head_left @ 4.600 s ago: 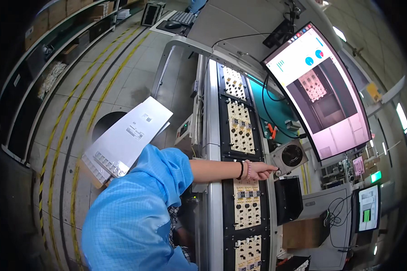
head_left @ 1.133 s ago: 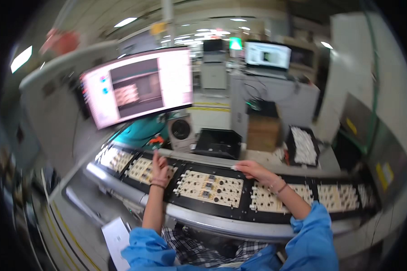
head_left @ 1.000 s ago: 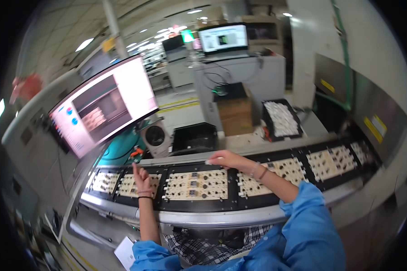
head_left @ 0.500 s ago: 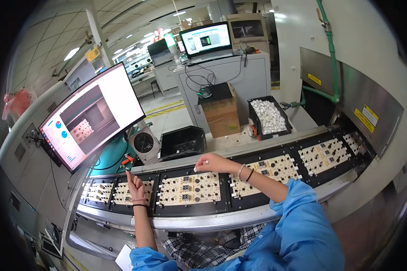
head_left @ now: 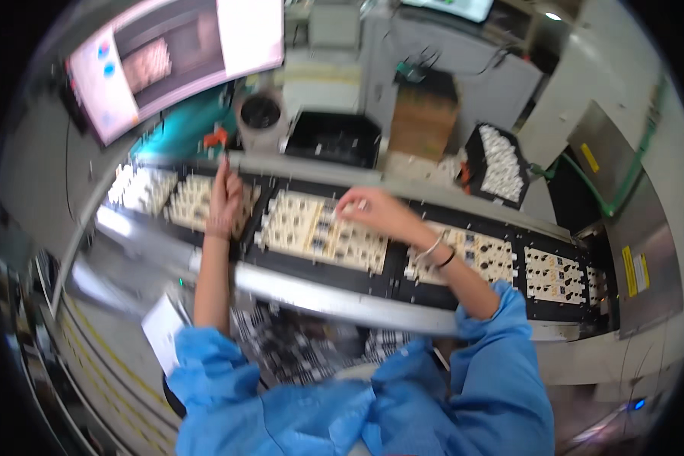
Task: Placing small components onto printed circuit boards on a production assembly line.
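- The right hand (head_left: 380,216) is over the cream circuit board (head_left: 289,224) in front of the person; its thumb and fingers are drawn together, with a small white piece (head_left: 363,205) showing among them. Blur hides whether the fingertips touch the board.
- The left hand (head_left: 226,197) is over the next board (head_left: 186,199) to the left, index finger pointing toward the far rail (head_left: 315,166), the others curled; I cannot tell whether it grips anything.
- The central board sits within its black frame (head_left: 394,275), between the far rail and the silver front rail (head_left: 319,298), its near edge uncovered.
- Between the hands there is open room over the central board's left part.
- Just beyond the far rail stand a wide black tray (head_left: 300,144) and, farther right, a black bin (head_left: 476,161) of white parts.
- At the right end a metal panel (head_left: 657,239) borders the line; yellow labels (head_left: 629,271) mark it, their print too blurred to read.
- The monitor (head_left: 251,34) shows blue round charts and a board picture; its text is illegible.
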`<action>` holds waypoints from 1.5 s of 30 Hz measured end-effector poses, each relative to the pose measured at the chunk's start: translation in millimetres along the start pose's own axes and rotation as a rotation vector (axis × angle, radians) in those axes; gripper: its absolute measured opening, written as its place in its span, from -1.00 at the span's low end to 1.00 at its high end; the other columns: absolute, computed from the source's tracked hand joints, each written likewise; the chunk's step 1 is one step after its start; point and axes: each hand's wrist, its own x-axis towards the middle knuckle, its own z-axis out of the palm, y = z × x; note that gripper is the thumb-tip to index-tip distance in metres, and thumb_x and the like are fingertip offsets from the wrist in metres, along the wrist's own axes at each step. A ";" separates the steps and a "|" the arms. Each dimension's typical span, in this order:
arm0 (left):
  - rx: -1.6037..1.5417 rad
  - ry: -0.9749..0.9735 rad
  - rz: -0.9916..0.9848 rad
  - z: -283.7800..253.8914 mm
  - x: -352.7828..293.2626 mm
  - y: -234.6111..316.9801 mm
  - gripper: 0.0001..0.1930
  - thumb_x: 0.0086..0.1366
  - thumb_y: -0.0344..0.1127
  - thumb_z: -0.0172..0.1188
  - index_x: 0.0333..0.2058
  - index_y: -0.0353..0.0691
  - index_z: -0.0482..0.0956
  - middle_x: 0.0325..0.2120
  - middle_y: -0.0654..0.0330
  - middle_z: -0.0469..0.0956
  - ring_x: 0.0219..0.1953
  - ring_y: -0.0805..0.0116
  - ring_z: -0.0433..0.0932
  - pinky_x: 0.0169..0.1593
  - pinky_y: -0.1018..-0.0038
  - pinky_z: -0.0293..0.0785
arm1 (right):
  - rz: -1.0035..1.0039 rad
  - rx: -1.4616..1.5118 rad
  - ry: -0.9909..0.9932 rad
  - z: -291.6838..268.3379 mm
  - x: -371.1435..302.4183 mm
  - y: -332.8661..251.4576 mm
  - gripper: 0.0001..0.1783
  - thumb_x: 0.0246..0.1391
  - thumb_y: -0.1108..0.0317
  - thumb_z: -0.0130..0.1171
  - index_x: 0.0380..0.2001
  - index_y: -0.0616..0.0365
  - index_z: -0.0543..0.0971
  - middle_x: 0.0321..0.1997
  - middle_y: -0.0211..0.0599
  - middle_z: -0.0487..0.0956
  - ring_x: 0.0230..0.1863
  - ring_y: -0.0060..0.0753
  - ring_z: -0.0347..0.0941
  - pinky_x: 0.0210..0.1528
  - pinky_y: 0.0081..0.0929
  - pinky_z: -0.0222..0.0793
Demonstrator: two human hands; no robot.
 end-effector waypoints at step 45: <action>0.347 0.015 -0.135 29.7 -16.1 9.8 -0.68 0.38 -0.27 0.13 -0.56 -0.05 0.27 -0.69 0.51 0.00 -0.69 0.70 -0.09 -0.65 0.69 -0.14 | 0.250 -0.730 0.030 -10.2 -41.0 26.9 -0.86 -0.03 0.35 0.29 -0.44 0.13 0.54 -0.51 -0.31 0.49 -0.48 -0.24 0.45 -0.43 -0.38 0.30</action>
